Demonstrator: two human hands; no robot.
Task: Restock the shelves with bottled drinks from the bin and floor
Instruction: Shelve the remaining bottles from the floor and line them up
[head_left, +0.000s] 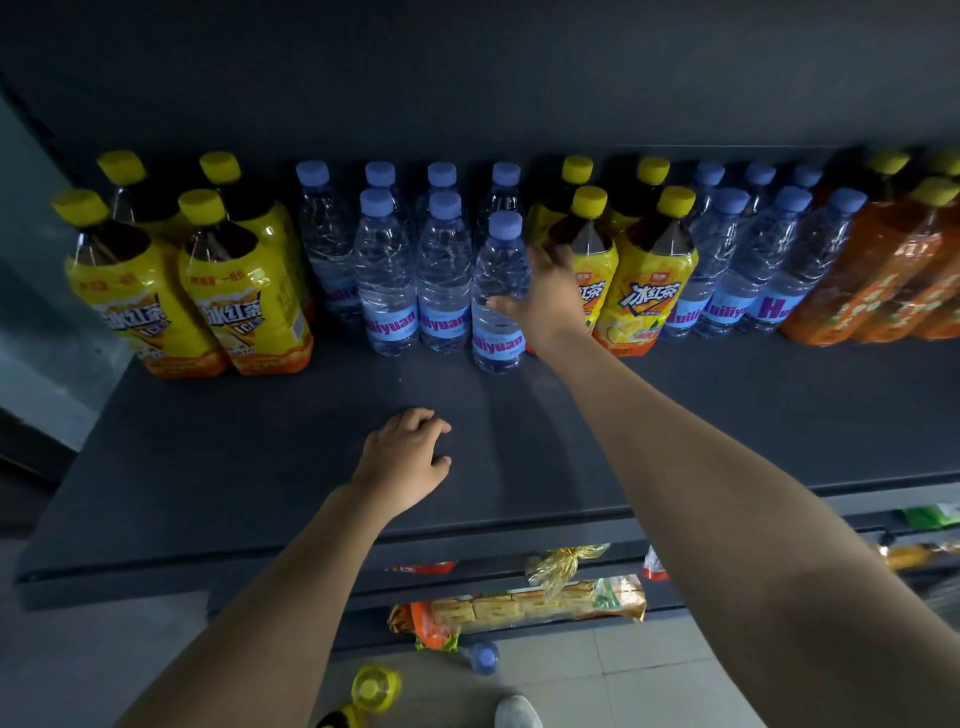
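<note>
One clear ribbed plastic water bottle (496, 338), pale-blue cap, blue label reading "…iliyuan", upright on dark grey shelf (234, 467). Right hand (545, 296) curls round it; left hand (405, 457) rests loosely curled on shelf.

gold-tied biscuit packet (519, 605), green wrapper (930, 515) at far right, red packet (421, 567), white shoe (517, 713)

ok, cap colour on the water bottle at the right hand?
Light blue cap on the water bottle; head view.

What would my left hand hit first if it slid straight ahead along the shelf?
Probably the water bottle that the right hand holds, with only bare shelf between. Depth is unclear, so it could be the neighbouring bottle.
</note>
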